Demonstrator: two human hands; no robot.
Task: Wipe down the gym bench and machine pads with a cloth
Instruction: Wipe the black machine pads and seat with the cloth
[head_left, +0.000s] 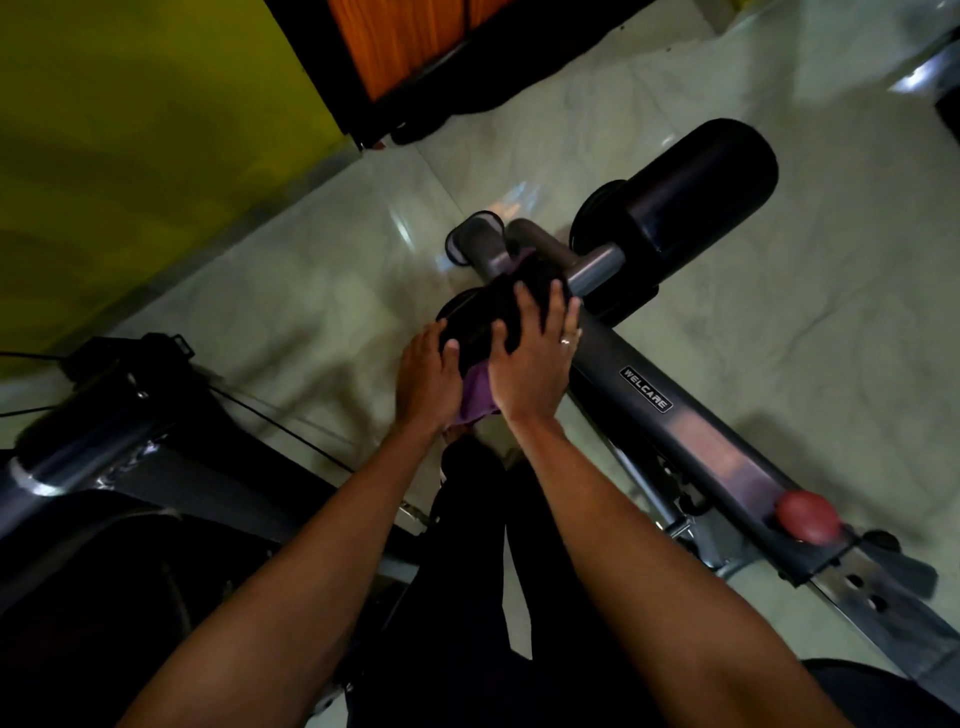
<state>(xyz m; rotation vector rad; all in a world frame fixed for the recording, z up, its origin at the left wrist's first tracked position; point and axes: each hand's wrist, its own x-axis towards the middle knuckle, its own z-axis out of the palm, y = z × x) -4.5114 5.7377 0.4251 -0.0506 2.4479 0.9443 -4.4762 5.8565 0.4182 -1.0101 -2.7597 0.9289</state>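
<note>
- Wiping of the near roller pad (480, 325) is judged to be under way. The pad is mounted at the far end of the machine's frame bar (691, 431), on its left side.
- Cloth (475, 397): purple, seen hanging in a soft fold between the two wrists, with another edge showing beyond the fingertips. How it lies under the palms is hidden. It is judged light and limp, and best kept bunched flat under a palm so that it does not slip off.
- Near roller pad: judged to be firm foam under a smooth skin, yielding slightly and possibly free to turn on its axle. One end is best steadied while the rest is rubbed.
- Left hand (428, 376): fingers are curled round the pad's left end, thumb on top.
- Right hand (535, 364): fingers are spread apart and laid nearly straight across the pad, pressing down.
- Far roller pad (698, 192): mounted on the bar's right side, touched by neither hand.
- Red knob (808, 517): set at the bar's near end, with pale tiled floor (779, 312) beneath.
</note>
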